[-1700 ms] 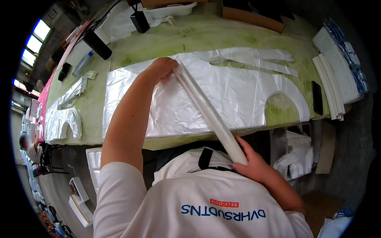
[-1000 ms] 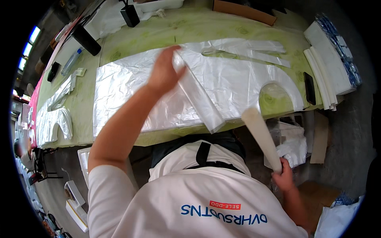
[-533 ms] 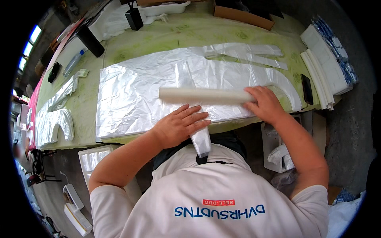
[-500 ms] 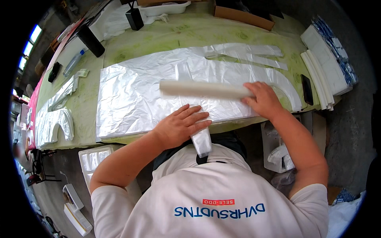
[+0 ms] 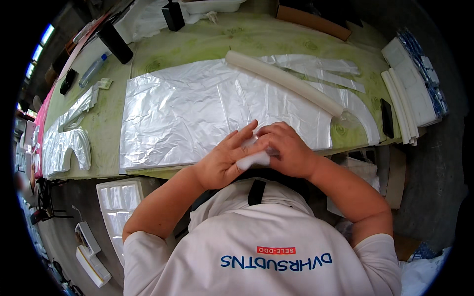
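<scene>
Both hands are over the near edge of the table, close to my body, working on a small folded bundle of white translucent plastic film (image 5: 253, 160). My left hand (image 5: 224, 155) has its thumb against the bundle and its fingers stretched toward the right hand. Curled fingers of my right hand (image 5: 290, 150) grip the bundle's other end. Beyond them a stack of thin silvery-white plastic aprons (image 5: 170, 118) lies flat, its cut-out straps to the right. A long cream-white tube (image 5: 284, 81) rests slantwise across the aprons, touched by neither hand.
More folded plastic film (image 5: 74, 143) lies at the table's left. A black cylinder (image 5: 114, 44), a clear bottle (image 5: 93, 71) and a black box-shaped object (image 5: 173, 16) stand or lie at the back. A phone (image 5: 387, 118) and white tubes (image 5: 400, 106) are right. Below left is a white foam tray (image 5: 118, 207).
My right hand has let go of the tube, which now lies slanted on the aprons. It has come left to join my left hand at the plastic bundle, lifted and folded smaller.
</scene>
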`<state>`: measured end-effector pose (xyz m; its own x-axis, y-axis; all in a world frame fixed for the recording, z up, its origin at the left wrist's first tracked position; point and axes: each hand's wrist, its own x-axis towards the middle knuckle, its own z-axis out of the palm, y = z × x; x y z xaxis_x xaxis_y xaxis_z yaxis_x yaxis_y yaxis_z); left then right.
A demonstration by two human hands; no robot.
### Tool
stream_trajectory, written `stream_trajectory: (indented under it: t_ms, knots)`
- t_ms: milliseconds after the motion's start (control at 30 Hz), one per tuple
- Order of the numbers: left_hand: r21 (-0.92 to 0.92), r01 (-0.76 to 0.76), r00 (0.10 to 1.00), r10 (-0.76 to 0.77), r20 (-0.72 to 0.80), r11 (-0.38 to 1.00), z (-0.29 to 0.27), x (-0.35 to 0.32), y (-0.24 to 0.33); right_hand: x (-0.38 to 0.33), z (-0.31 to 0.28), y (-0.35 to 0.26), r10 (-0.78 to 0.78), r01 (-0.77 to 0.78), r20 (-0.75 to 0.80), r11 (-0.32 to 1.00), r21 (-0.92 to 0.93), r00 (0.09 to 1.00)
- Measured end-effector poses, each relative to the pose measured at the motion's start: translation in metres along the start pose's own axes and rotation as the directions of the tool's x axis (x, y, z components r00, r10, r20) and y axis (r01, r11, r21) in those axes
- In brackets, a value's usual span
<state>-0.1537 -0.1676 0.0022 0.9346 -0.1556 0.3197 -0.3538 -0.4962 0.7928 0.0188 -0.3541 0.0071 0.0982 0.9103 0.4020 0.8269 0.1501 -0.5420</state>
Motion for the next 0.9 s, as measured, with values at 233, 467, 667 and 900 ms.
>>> stream_trajectory:
  t_ms: [233,467,667,900]
  knots:
    - [-0.632,0.177,0.727,-0.533,-0.433,0.755,0.019,-0.002,-0.012,0.055,0.004,-0.001,0.652,-0.687,0.218,0.677,0.265,0.726]
    - [0.617,0.162,0.962,0.015,-0.272,0.770,0.001,0.010,0.010,0.077,0.013,0.025,0.690,-0.757,0.334,0.639,0.136,0.642]
    - [0.266,0.349,0.848,-0.182,-0.498,0.898,0.007,0.023,-0.007,0.072,0.017,0.027,0.634,-0.697,0.311,0.697,0.166,0.708]
    - [0.008,0.546,0.766,-0.496,-0.409,0.838,-0.020,-0.002,0.011,0.043,0.021,0.000,0.248,-0.242,0.013,0.930,0.275,0.969]
